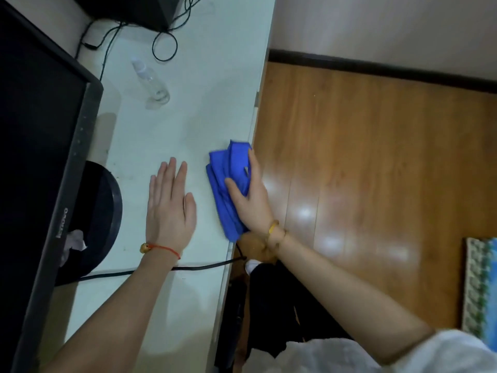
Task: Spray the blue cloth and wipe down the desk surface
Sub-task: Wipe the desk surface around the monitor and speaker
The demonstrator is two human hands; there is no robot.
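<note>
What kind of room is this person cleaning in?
Probably a home office or study corner: a white desk holds a black monitor and trailing cables, beside a wooden floor.

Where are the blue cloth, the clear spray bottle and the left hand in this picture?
blue cloth (227, 181): head view, on the bunched folds left of the thumb.
spray bottle (153, 83): head view, on the middle of its clear body.
left hand (169, 208): head view, on the back of the hand.
</note>
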